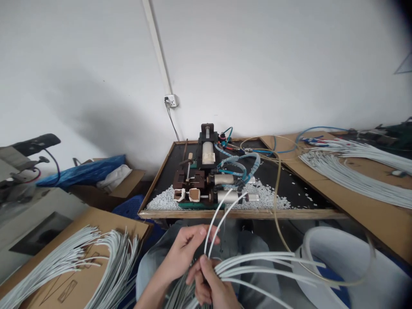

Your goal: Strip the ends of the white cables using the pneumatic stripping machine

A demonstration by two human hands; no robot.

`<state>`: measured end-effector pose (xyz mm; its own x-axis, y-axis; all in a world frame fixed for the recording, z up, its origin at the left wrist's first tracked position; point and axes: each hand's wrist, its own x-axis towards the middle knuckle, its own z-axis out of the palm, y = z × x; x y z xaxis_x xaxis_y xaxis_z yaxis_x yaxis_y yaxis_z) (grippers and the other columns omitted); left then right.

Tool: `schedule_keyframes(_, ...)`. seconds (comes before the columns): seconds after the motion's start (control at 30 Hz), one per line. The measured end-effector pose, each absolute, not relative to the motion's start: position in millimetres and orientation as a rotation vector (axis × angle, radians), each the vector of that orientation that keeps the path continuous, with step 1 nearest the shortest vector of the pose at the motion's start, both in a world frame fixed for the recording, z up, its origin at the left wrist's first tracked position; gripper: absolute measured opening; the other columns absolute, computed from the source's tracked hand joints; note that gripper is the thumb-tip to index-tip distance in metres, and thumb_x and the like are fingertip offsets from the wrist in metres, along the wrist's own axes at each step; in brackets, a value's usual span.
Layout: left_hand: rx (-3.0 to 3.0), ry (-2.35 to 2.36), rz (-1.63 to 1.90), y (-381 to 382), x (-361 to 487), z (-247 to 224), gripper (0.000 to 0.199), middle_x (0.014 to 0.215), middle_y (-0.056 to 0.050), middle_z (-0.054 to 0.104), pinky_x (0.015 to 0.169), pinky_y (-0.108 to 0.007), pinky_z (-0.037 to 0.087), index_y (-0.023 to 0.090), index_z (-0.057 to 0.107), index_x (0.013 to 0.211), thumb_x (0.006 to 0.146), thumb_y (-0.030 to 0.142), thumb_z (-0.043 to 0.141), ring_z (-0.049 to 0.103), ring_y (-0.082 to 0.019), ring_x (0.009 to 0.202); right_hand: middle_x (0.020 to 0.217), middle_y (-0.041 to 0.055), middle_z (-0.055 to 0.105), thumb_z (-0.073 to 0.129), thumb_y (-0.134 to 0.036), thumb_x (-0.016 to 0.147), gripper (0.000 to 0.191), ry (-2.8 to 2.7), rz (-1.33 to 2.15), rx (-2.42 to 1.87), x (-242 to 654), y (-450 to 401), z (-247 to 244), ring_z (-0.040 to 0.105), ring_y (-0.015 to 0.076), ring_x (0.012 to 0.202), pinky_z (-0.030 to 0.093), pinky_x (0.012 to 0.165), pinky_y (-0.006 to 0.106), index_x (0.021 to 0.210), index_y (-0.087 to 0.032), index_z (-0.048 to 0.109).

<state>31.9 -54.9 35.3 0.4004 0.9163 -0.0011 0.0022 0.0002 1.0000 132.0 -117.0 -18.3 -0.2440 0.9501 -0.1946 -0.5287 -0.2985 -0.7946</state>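
Observation:
Several white cables (257,270) are bunched in my right hand (214,285), whose fingers are wrapped round them near the bottom centre. Two of the cables (222,216) stand up apart from the rest and curve toward the machine. My left hand (186,249) is just to their left, its thumb and fingers closed on these two cables. The rest of the bunch fans out to the right. Beyond the hands, a machine (209,171) with metal cylinders and blue hoses sits on a black, wood-edged table (241,213).
Small white scraps (273,197) surround the machine's base. Cable bundles lie on cardboard (74,296) at left and on a board (322,180) at right. A white bin (344,253) stands at lower right. A yellowish hose (277,189) loops over the table edge.

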Motion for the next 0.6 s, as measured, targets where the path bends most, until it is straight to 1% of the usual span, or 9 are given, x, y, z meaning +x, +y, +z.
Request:
schedule_keyframes(0.03, 1.295, 0.888, 0.857, -55, 33, 33, 0.041, 0.084, -0.011, 0.072, 0.034, -0.023, 0.039, 0.017, 0.076, 0.098, 0.088, 0.051, 0.055, 0.051, -0.010, 0.036, 0.037, -0.0112, 0.030, 0.054, -0.067, 0.081, 0.059, -0.741, 1.764, -0.832, 133, -116, -19, 0.023, 0.0025, 0.031, 0.028, 0.038, 0.018, 0.068, -0.012, 0.070)
schedule_keyframes(0.07, 1.227, 0.876, 0.834, -55, 35, 31, 0.040, 0.082, -0.010, 0.072, 0.027, -0.020, 0.026, 0.017, 0.075, 0.100, 0.086, 0.051, 0.059, 0.040, -0.006, 0.029, 0.037, -0.0106, 0.033, 0.053, -0.066, 0.082, 0.059, -0.751, 1.765, -0.832, 134, -115, -19, 0.026, 0.0027, 0.031, 0.030, 0.038, 0.018, 0.071, -0.011, 0.071)
schedule_keyframes(0.13, 1.155, 0.862, 0.836, -53, 36, 28, 0.038, 0.075, -0.008, 0.070, 0.025, -0.018, 0.015, 0.016, 0.075, 0.098, 0.082, 0.049, 0.065, 0.030, -0.002, 0.026, 0.039, -0.0085, 0.040, 0.051, -0.066, 0.083, 0.060, -0.754, 1.749, -0.858, 134, -114, -19, 0.033, 0.0035, 0.031, 0.033, 0.039, 0.018, 0.078, -0.010, 0.073)
schedule_keyframes(0.17, 1.148, 0.869, 0.864, -51, 37, 27, 0.036, 0.072, -0.008, 0.070, 0.026, -0.018, 0.018, 0.015, 0.076, 0.093, 0.081, 0.047, 0.067, 0.033, -0.003, 0.028, 0.040, -0.0063, 0.046, 0.051, -0.066, 0.083, 0.060, -0.741, 1.737, -0.873, 134, -112, -19, 0.039, 0.0047, 0.031, 0.035, 0.039, 0.019, 0.082, -0.011, 0.073)
schedule_keyframes(0.23, 1.159, 0.907, 0.951, -46, 36, 25, 0.032, 0.069, -0.008, 0.070, 0.035, -0.018, 0.034, 0.014, 0.077, 0.084, 0.080, 0.045, 0.070, 0.048, -0.008, 0.039, 0.048, 0.0015, 0.063, 0.054, -0.069, 0.079, 0.063, -0.661, 1.734, -0.892, 133, -109, -19, 0.054, 0.0101, 0.037, 0.043, 0.043, 0.022, 0.088, -0.011, 0.074)
schedule_keyframes(0.3, 1.153, 0.972, 1.092, -40, 33, 21, 0.029, 0.068, -0.007, 0.071, 0.051, -0.021, 0.047, 0.014, 0.077, 0.079, 0.079, 0.043, 0.071, 0.059, -0.014, 0.056, 0.070, 0.0105, 0.077, 0.063, -0.073, 0.068, 0.066, -0.486, 1.749, -0.907, 133, -105, -21, 0.070, 0.0201, 0.055, 0.053, 0.054, 0.029, 0.092, -0.012, 0.076)
schedule_keyframes(0.33, 1.133, 1.005, 1.168, -37, 30, 18, 0.028, 0.068, -0.007, 0.071, 0.056, -0.022, 0.049, 0.015, 0.076, 0.078, 0.078, 0.042, 0.072, 0.061, -0.015, 0.060, 0.083, 0.0136, 0.079, 0.069, -0.074, 0.060, 0.069, -0.389, 1.755, -0.907, 134, -103, -23, 0.074, 0.0248, 0.068, 0.057, 0.062, 0.033, 0.092, -0.013, 0.077)
schedule_keyframes(0.43, 1.043, 1.106, 1.332, -27, 21, 6, 0.027, 0.065, -0.005, 0.071, 0.053, -0.022, 0.045, 0.015, 0.076, 0.076, 0.073, 0.042, 0.076, 0.057, -0.014, 0.057, 0.108, 0.0172, 0.075, 0.077, -0.070, 0.050, 0.070, -0.222, 1.771, -0.903, 137, -101, -28, 0.071, 0.0301, 0.100, 0.056, 0.085, 0.037, 0.093, -0.015, 0.077)
schedule_keyframes(0.6, 1.043, 1.160, 1.339, -19, 13, -4, 0.028, 0.060, -0.004, 0.069, 0.050, -0.022, 0.042, 0.014, 0.074, 0.065, 0.069, 0.041, 0.079, 0.054, -0.013, 0.052, 0.116, 0.0176, 0.070, 0.074, -0.068, 0.060, 0.066, -0.281, 1.767, -0.870, 139, -106, -31, 0.065, 0.0325, 0.112, 0.048, 0.101, 0.043, 0.098, -0.015, 0.077)
